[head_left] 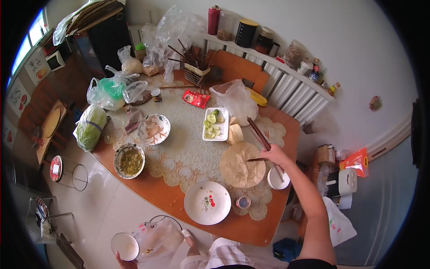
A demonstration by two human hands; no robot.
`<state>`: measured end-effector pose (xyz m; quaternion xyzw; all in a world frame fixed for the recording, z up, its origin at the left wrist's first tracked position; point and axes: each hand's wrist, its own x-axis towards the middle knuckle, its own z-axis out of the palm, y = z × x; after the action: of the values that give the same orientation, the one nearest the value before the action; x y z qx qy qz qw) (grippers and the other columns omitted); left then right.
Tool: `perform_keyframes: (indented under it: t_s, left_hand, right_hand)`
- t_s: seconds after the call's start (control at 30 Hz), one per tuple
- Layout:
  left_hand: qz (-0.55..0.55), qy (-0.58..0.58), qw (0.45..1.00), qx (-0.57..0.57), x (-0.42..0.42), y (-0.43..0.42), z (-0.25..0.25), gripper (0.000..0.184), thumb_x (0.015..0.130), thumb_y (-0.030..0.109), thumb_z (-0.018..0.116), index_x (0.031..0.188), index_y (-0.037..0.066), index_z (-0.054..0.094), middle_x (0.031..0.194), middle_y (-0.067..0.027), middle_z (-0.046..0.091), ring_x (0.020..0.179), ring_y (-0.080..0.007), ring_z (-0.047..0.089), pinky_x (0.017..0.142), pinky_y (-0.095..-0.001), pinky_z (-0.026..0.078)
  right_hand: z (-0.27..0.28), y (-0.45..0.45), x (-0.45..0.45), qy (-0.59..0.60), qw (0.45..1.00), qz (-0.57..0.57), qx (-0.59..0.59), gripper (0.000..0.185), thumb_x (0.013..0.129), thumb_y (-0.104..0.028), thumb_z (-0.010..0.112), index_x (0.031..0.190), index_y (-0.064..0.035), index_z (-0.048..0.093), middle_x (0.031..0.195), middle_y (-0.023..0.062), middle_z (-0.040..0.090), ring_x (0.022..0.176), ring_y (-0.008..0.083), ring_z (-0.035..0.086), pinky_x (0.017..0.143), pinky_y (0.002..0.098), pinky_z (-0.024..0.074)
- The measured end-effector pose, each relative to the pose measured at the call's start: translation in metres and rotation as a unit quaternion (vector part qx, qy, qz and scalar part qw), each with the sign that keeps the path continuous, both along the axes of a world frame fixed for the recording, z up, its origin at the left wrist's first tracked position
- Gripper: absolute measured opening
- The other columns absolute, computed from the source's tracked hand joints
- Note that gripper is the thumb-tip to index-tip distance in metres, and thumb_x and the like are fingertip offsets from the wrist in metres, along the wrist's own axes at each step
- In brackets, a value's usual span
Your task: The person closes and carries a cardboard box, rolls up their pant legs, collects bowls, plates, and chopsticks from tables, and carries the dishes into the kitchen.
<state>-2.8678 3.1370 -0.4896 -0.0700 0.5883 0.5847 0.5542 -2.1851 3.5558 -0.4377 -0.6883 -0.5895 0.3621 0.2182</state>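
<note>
My right hand (274,155) is closed around several dark chopsticks (258,133) above the right side of the table. Below it are a small white bowl (278,178) and a round brown paper sheet (242,166). At the bottom left, my left hand (124,262) grips the rim of a white bowl (125,246), held beside a clear plastic bag (159,237). A large white plate (207,203) with a red and green print lies near the table's front edge, with a small jar (243,202) to its right.
On the table (170,193) are a bowl of food (129,161), a patterned bowl (154,129), a white tray of green pieces (215,124), a wrapped cabbage (91,127) and a chopstick basket (196,75). A stool (57,168) stands left.
</note>
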Motion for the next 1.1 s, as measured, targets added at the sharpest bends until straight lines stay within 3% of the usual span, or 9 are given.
perform_keyframes:
  t_s: [0.03, 0.13, 0.17, 0.27, 0.5, 0.6, 0.93, 1.0, 1.1]
  left_hand:
    - [0.02, 0.01, 1.0, 0.009, 0.01, 0.005, 0.004, 0.044, 0.092, 0.039, 0.052, 0.125, 0.01, 0.052, 0.12, -0.0031, 0.058, 0.1, -0.0206, 0.051, 0.083, -0.0389, 0.04]
    - [-0.052, 0.046, 0.996, 0.048, 0.028, 0.017, 0.011, 0.056, 0.086, 0.057, 0.048, 0.122, 0.015, 0.052, 0.104, 0.0017, 0.063, 0.083, -0.0118, 0.062, 0.061, -0.026, 0.048]
    - [-0.023, 0.07, 0.997, 0.02, 0.054, 0.036, 0.034, 0.051, 0.087, 0.058, 0.048, 0.116, 0.017, 0.055, 0.092, 0.0055, 0.063, 0.07, -0.0069, 0.058, 0.05, -0.0217, 0.041]
    - [-0.043, 0.059, 0.995, 0.069, 0.055, 0.032, 0.033, 0.058, 0.088, 0.055, 0.048, 0.125, 0.011, 0.049, 0.109, -0.0036, 0.061, 0.092, -0.0145, 0.059, 0.068, -0.0293, 0.046]
    - [0.049, 0.1, 0.994, -0.004, 0.064, 0.025, 0.019, 0.053, 0.084, 0.061, 0.051, 0.111, 0.016, 0.057, 0.086, 0.0035, 0.062, 0.062, -0.0097, 0.055, 0.052, -0.0261, 0.041]
    - [-0.005, 0.073, 0.997, 0.03, 0.06, 0.018, 0.017, 0.053, 0.085, 0.058, 0.052, 0.117, 0.015, 0.054, 0.097, 0.0031, 0.062, 0.076, -0.009, 0.056, 0.058, -0.0245, 0.039]
    - [-0.036, 0.077, 0.996, 0.021, 0.066, 0.018, 0.006, 0.05, 0.083, 0.059, 0.053, 0.114, 0.02, 0.053, 0.095, 0.0052, 0.061, 0.072, -0.0054, 0.055, 0.052, -0.0212, 0.039]
    - [0.062, 0.089, 0.994, -0.026, 0.074, 0.024, 0.007, 0.051, 0.082, 0.062, 0.052, 0.104, 0.015, 0.057, 0.073, 0.0032, 0.057, 0.053, -0.0103, 0.049, 0.05, -0.0256, 0.039]
    - [0.037, 0.087, 0.995, -0.023, 0.083, 0.027, 0.012, 0.051, 0.082, 0.061, 0.053, 0.104, 0.016, 0.058, 0.072, 0.0034, 0.057, 0.053, -0.0101, 0.049, 0.05, -0.0251, 0.039]
  right_hand:
    - [0.011, 0.006, 0.011, -0.118, 0.992, 0.01, -0.043, 0.016, 0.072, -0.02, 0.069, 0.075, -0.0053, 0.062, 0.066, 0.0034, 0.061, 0.064, 0.0171, 0.06, 0.063, 0.032, 0.0478]
    - [-0.025, 0.025, 0.044, -0.275, 0.96, 0.058, -0.014, 0.02, 0.069, -0.02, 0.074, 0.08, -0.0071, 0.064, 0.071, 0.0104, 0.064, 0.066, 0.0273, 0.062, 0.065, 0.0379, 0.0486]
    - [-0.039, 0.031, 0.054, -0.269, 0.96, 0.069, -0.018, 0.02, 0.069, -0.02, 0.074, 0.08, -0.0071, 0.064, 0.071, 0.0104, 0.064, 0.066, 0.0273, 0.062, 0.065, 0.0379, 0.0486]
    - [-0.071, 0.038, 0.061, -0.309, 0.93, 0.197, -0.013, 0.024, 0.068, -0.024, 0.077, 0.083, -0.0087, 0.066, 0.078, 0.0161, 0.065, 0.074, 0.0354, 0.062, 0.07, 0.043, 0.0482]
    - [-0.083, 0.044, 0.07, -0.257, 0.932, 0.234, -0.102, 0.033, 0.064, -0.023, 0.079, 0.089, -0.0059, 0.065, 0.09, 0.0169, 0.063, 0.09, 0.0349, 0.06, 0.077, 0.0436, 0.0463]
    - [-0.081, 0.036, 0.067, -0.26, 0.923, 0.28, -0.039, 0.036, 0.064, -0.023, 0.077, 0.095, -0.0074, 0.066, 0.089, 0.0189, 0.064, 0.087, 0.036, 0.06, 0.079, 0.0445, 0.0471]
    - [-0.088, 0.019, 0.065, -0.314, 0.894, 0.32, 0.016, 0.028, 0.067, -0.011, 0.071, 0.093, -0.005, 0.066, 0.092, 0.0184, 0.063, 0.09, 0.0362, 0.061, 0.078, 0.0461, 0.0494]
    - [-0.088, 0.021, 0.057, -0.333, 0.886, 0.322, 0.03, 0.027, 0.067, -0.012, 0.07, 0.093, -0.0057, 0.066, 0.092, 0.0184, 0.064, 0.09, 0.0359, 0.061, 0.078, 0.0459, 0.0498]
    - [-0.084, 0.022, 0.056, -0.344, 0.886, 0.31, -0.011, 0.025, 0.068, -0.015, 0.069, 0.092, -0.0063, 0.067, 0.094, 0.0177, 0.064, 0.093, 0.0352, 0.061, 0.08, 0.0444, 0.0505]
